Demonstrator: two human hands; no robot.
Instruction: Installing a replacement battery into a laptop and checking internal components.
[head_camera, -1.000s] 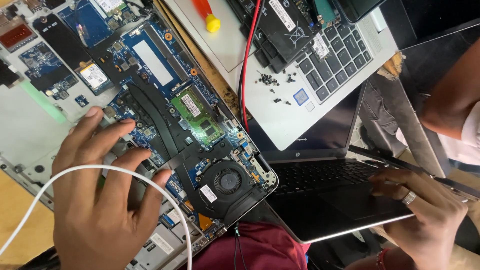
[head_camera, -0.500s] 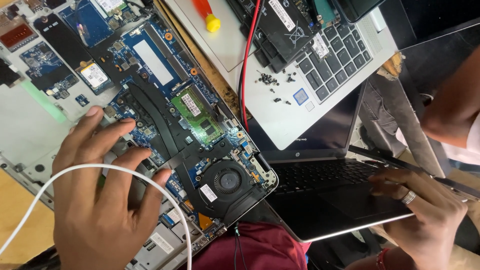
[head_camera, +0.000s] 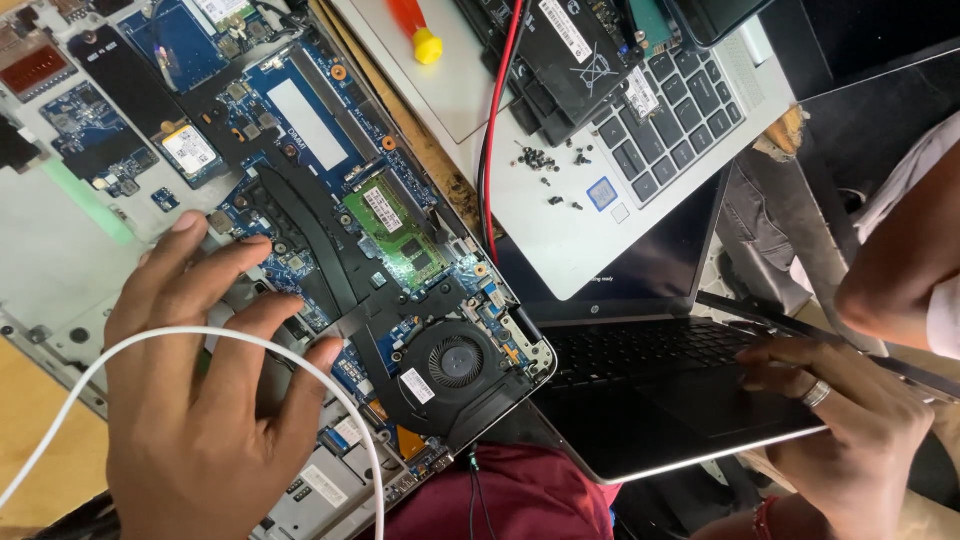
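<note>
My left hand (head_camera: 200, 400) lies spread on the inside of an opened laptop (head_camera: 60, 270), fingertips on its blue motherboard (head_camera: 330, 190) left of the black heat pipe. It holds nothing. A white cable (head_camera: 200, 335) arcs over that hand. The round black fan (head_camera: 455, 362) and a green memory module (head_camera: 395, 225) sit just right of the fingers. My right hand (head_camera: 850, 420), with a ring (head_camera: 817, 393), grips the right front edge of an open black laptop (head_camera: 650, 400), fingers laid over its keyboard; the thumb is hidden.
A silver laptop (head_camera: 560, 230) lies behind, carrying several loose black screws (head_camera: 550, 165), a black battery (head_camera: 570, 50) and a red cable (head_camera: 500, 100). An orange and yellow screwdriver (head_camera: 420, 30) rests at the top. Another person's arm (head_camera: 905, 260) reaches in at the right. Maroon cloth (head_camera: 520, 500) shows below.
Both of my hands stay where they were. The other person's arm at the right edge has dropped slightly lower.
</note>
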